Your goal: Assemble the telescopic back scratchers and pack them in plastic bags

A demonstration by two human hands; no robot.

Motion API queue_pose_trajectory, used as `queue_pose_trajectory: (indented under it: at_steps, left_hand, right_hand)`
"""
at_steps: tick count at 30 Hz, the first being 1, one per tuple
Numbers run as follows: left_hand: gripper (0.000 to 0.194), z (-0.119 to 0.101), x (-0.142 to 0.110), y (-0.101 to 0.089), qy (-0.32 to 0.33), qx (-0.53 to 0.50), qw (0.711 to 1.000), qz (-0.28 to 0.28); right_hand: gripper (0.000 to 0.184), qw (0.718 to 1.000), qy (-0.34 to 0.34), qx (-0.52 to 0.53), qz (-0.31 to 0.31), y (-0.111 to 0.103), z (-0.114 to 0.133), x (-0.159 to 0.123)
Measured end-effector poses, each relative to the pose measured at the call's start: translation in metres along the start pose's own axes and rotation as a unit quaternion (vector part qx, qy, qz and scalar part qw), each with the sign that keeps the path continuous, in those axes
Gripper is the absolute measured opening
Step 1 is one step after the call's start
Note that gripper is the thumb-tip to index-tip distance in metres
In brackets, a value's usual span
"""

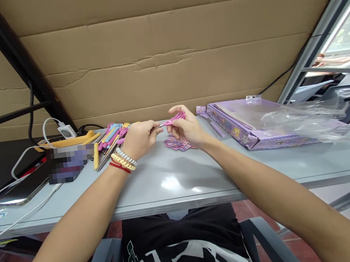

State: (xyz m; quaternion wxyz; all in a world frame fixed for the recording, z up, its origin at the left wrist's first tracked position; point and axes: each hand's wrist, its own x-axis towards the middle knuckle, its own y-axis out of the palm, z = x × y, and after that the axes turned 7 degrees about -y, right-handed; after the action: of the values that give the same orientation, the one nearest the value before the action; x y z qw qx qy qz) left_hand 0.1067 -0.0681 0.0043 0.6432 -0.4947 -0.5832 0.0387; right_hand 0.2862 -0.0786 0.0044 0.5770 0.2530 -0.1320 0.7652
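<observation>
Between the fingers, clamped on it from both sides, sits a pink claw-headed rod (168,123): the left hand (139,140) pinches its shaft, the right hand (189,128) its head, presumably for steadiness. Purple printed cards (176,144) lie beneath.

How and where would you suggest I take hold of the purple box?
The purple box is probably best gripped at its near-left corner, coming from the front left: that corner looks bare, while clear plastic lies over the top.
</observation>
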Motion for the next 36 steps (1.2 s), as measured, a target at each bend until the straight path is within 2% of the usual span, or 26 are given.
queue_pose_trajectory:
  at_steps: [4, 8, 11, 14, 17, 19, 22, 27, 30, 32, 36]
  left_hand:
    - [0.015, -0.002, 0.000, 0.001, -0.006, -0.019, 0.999, -0.025]
    - [0.018, -0.001, 0.001, -0.002, 0.006, -0.012, 1.000, 0.002]
    - [0.024, -0.005, 0.004, -0.004, 0.011, 0.008, 0.999, 0.034]
    - [0.028, -0.003, 0.006, -0.008, -0.010, 0.028, 0.998, 0.057]
    - [0.030, 0.012, 0.009, -0.017, -0.058, 0.077, 0.994, 0.044]
    - [0.032, 0.031, 0.011, -0.024, -0.085, 0.114, 0.990, 0.019]
    - [0.034, 0.062, 0.013, -0.035, -0.120, 0.170, 0.978, 0.014]
    - [0.039, 0.101, 0.009, -0.052, -0.197, 0.194, 0.961, 0.000]
    - [0.041, 0.115, 0.003, -0.060, -0.232, 0.205, 0.951, 0.002]
    - [0.041, 0.122, 0.000, -0.063, -0.232, 0.206, 0.951, 0.004]
    - [0.040, 0.124, 0.000, -0.062, -0.239, 0.198, 0.951, -0.009]
  right_hand:
    - [0.037, 0.999, -0.028, 0.013, 0.025, -0.003, 0.002, -0.003]
    - [0.034, 0.999, -0.042, -0.015, 0.012, -0.010, -0.001, -0.002]
    - [0.034, 0.997, -0.061, -0.037, -0.020, -0.010, -0.006, 0.002]
    - [0.031, 0.994, -0.069, -0.051, -0.064, -0.015, -0.003, 0.008]
    - [0.022, 0.984, -0.068, -0.041, -0.160, -0.034, 0.008, 0.016]
    - [0.015, 0.967, -0.072, -0.034, -0.243, -0.053, 0.018, 0.021]
    - [0.010, 0.932, -0.086, -0.024, -0.350, -0.083, 0.031, 0.025]
    - [0.014, 0.874, -0.098, -0.024, -0.475, -0.123, 0.043, 0.024]
    - [0.023, 0.835, -0.102, -0.029, -0.540, -0.143, 0.050, 0.021]
    - [0.027, 0.817, -0.104, -0.027, -0.567, -0.151, 0.055, 0.018]
    - [0.029, 0.786, -0.109, -0.020, -0.608, -0.154, 0.061, 0.017]
